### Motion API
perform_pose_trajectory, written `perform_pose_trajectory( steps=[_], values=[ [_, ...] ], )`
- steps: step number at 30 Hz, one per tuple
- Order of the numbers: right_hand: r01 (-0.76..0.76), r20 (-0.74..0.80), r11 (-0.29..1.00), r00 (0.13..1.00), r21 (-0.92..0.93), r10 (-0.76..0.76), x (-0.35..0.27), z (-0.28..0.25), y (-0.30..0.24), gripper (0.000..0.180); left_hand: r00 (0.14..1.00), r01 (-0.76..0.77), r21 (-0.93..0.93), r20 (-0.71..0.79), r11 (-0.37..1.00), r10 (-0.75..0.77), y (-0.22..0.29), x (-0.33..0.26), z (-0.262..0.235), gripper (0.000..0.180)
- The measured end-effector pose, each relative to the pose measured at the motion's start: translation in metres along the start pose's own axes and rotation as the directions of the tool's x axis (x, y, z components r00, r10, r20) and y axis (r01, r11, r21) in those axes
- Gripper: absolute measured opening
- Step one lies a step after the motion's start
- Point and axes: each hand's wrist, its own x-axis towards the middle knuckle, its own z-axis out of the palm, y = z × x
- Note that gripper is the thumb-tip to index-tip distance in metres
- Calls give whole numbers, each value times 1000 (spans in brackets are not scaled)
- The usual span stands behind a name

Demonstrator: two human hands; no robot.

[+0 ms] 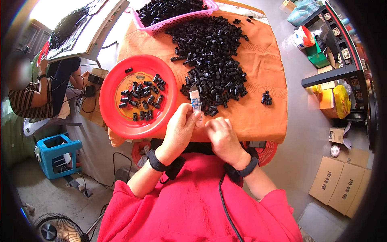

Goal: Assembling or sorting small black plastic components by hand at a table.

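Head view, from above: my left hand (180, 126) pinches the lower part of a narrow pale strip (195, 98) with blue markings between thumb and fingers. The strip stands out in front of me, at the near edge of a heap of black pieces (215, 60) on the orange-covered desk (262, 48). My right hand (221, 135) lies just beside it, fingers curled inward; whether they grip anything I cannot tell. The strip is slim and held at one end only, so a slackened pinch could drop it among the dark parts or over the desk's near edge. The heap is loose, and a brush of my knuckles could send small cylinders rolling. A sideways swing of my left forearm could jolt the round red tray (105, 90), which sits at the desk's left side, and tip its contents. That tray holds a scatter of similar black parts (144, 93) on its patterned floor, well apart from its rim in most places. Beyond, the perforated pink basket (177, 25) is filled with more of the kind. A small separate cluster (266, 98) stands uncontained to the right.
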Motion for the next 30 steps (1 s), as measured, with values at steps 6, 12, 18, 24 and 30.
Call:
perform_pose_trajectory(
  steps=[6, 12, 18, 24, 30],
  values=[
    [-113, -153, 994, 982, 12, 113, 14, 3, -2, 38, 1000, -12, 9, -14, 1000, 12, -3, -9, -1, 11],
    [-11, 17, 999, 1000, 41, 11, 5, 6, -12, 46, 993, 14, 104, -115, 994, -2, -15, -21, -3, 13],
    [-149, 3, 986, 989, -76, 150, -16, -7, 8, 49, 999, 19, 277, -37, 961, -9, -22, -15, -5, 11],
    [14, 58, 998, 998, 54, -17, -19, -3, -11, 49, 996, -57, 423, -40, 904, 81, -27, -15, -1, 11],
    [-219, -41, 972, 976, -89, 216, -26, -7, 3, 47, 995, -43, 479, -58, 877, 80, -27, -16, -2, 11]
  ],
)
